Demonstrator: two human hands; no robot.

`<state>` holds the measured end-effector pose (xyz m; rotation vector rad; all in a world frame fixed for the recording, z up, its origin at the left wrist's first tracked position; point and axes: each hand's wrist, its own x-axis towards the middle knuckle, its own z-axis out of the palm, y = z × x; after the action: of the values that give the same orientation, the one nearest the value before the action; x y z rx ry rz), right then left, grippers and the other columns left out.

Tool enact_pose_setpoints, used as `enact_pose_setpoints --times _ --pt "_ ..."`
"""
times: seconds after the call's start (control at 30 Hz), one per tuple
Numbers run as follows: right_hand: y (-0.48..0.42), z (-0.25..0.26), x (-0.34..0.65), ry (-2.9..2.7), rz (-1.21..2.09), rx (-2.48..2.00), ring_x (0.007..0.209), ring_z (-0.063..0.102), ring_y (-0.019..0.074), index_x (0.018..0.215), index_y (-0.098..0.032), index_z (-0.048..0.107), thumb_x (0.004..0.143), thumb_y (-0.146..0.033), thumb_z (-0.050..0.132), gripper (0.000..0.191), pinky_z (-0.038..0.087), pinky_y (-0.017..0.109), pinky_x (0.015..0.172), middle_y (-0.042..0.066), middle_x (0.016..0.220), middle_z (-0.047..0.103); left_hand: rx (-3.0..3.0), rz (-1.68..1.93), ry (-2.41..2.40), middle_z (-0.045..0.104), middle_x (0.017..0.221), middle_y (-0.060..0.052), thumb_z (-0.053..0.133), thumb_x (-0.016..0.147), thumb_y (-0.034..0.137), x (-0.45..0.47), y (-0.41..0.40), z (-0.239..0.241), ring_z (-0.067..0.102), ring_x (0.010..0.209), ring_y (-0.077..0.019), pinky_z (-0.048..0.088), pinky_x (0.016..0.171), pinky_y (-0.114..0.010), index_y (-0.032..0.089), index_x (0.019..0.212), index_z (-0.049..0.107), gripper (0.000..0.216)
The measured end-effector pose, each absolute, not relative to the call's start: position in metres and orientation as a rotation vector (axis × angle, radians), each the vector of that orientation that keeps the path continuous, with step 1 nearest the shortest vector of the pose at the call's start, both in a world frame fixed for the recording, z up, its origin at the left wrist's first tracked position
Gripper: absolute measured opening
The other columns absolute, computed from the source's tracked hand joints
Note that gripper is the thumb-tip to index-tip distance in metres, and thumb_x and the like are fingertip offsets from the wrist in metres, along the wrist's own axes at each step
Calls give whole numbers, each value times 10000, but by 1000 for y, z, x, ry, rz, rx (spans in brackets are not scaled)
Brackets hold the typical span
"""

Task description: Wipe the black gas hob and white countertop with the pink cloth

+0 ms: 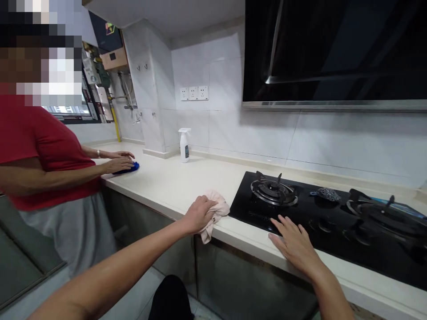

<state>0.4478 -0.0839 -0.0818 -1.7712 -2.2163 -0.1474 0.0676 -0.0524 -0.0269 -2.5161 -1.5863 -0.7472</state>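
Observation:
My left hand [199, 214] is closed on a pale pink cloth [218, 205], pressed to the white countertop [160, 178] at its front edge, just left of the stove. Part of the cloth hangs over the edge. My right hand [293, 242] lies with its fingers spread at the front edge of the black gas stove [253, 211], holding nothing. Beyond its fingertips is the left burner [273, 192]. A steel wool scrubber [327, 194] rests on the stove between the two burners.
A white spray bottle [184, 146] stands near the back wall. At the left, a person in a red shirt [63, 146] has a hand on a blue cloth [135, 166] on the counter. The black range hood [333, 53] overhangs the stove.

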Motion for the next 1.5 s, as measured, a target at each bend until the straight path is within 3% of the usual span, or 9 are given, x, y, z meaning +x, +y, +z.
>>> enact_pose_setpoints --times 0.2,0.33,0.4,0.5,0.6,0.77,0.93,1.23,1.5 --pt "-90 -65 439 -2219 -87 -1792 1604 301 325 1587 -242 517 1054 -549 382 629 204 593 1292 111 1700 407 -2363 -1185 -1811 699 1165 -93 454 962 218 93 -21 3 650 1121 -230 525 1039 -375 202 1220 683 345" --pt "-93 -57 436 -2214 -39 -1785 1604 299 319 1584 -237 519 1056 -563 374 638 193 586 1293 114 1701 405 -2454 -1114 -1680 673 1306 -106 438 997 264 157 -1 26 589 1262 -244 470 1136 -416 220 1297 682 389" --pt "-93 -56 436 -2207 -33 -1786 1601 304 318 1582 -241 522 1052 -569 381 639 195 583 1290 114 1698 410 -2583 -866 -1643 566 1513 -113 508 1001 408 194 2 26 470 1438 -309 397 1205 -515 283 1407 644 446" --pt "-92 -56 436 -2204 -55 -1782 1593 319 319 1579 -247 525 1048 -556 392 629 201 583 1283 116 1695 414 -2716 -438 -1646 244 1760 -106 639 872 711 239 6 18 144 1619 -442 217 1253 -694 386 1606 438 828" --pt "-90 -58 437 -2208 -79 -1778 1582 340 317 1574 -256 530 1046 -542 391 616 210 584 1277 115 1689 425 -2682 -337 -1688 140 1794 -95 560 865 810 258 11 8 123 1614 -486 217 1229 -728 419 1636 382 882" --pt "-90 -59 438 -2205 -83 -1772 1589 324 310 1583 -254 517 1052 -545 385 620 209 567 1279 116 1691 423 -2618 -410 -1642 392 1682 -89 496 957 703 247 -1 2 428 1462 -433 365 1185 -622 414 1524 562 640" --pt "-91 -58 438 -2226 -46 -1801 1601 301 312 1597 -235 502 1055 -552 389 637 193 564 1288 112 1706 397 -2613 -520 -1451 587 1438 -131 533 996 542 209 -37 -6 558 1275 -367 457 1112 -543 372 1440 667 494" --pt "-93 -58 440 -2230 -65 -1804 1609 288 312 1600 -243 499 1060 -529 373 624 203 567 1290 100 1716 380 -2472 -773 -1506 602 1356 -119 610 943 292 101 -76 -25 573 1222 -313 499 1088 -467 349 1429 678 495" --pt "-88 -67 445 -2218 -97 -1796 1609 291 309 1589 -244 514 1048 -555 375 639 223 575 1292 92 1709 393 -1832 -560 -2291 497 1611 -133 611 906 382 -26 -42 -4 499 1439 -384 455 1149 -552 324 1566 528 668"
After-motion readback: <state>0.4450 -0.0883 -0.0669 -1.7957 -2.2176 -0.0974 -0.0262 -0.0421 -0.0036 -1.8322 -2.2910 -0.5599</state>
